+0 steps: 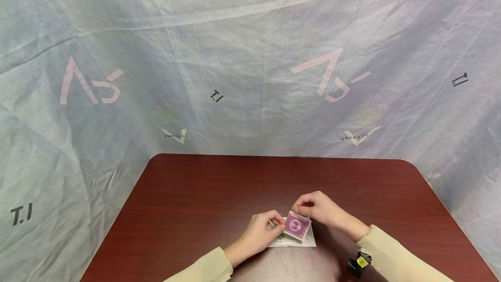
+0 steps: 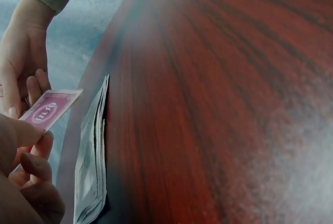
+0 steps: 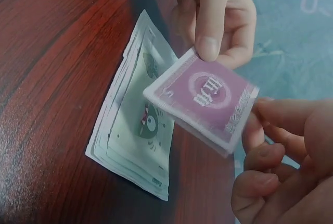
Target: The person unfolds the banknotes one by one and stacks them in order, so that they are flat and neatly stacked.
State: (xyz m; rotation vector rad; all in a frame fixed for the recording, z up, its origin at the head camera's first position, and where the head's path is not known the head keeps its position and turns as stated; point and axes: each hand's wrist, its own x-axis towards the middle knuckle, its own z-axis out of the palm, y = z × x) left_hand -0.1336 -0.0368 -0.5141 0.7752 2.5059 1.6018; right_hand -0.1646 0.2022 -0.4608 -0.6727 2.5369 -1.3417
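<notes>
Between both hands is a folded purple banknote [image 1: 296,226] with a white border and a round emblem bearing two characters. My left hand [image 1: 258,232] pinches one side of it, thumb lying on the printed face. At another corner, the fingertips of my right hand [image 1: 318,208] pinch the note, their other fingers loosely curled. The note's edge shows more than one layer in the right wrist view. Beneath it lies a flat stack of pale green papers [image 3: 130,140] printed with a dark cartoon creature, partly covered by the note and my left hand.
A reddish-brown wooden table [image 1: 219,186] carries the stack near its front edge. Grey printed cloth [image 1: 250,55] hangs behind and along the sides. A black device with a yellow square [image 1: 359,262] sits at the right wrist, by the cream sleeve.
</notes>
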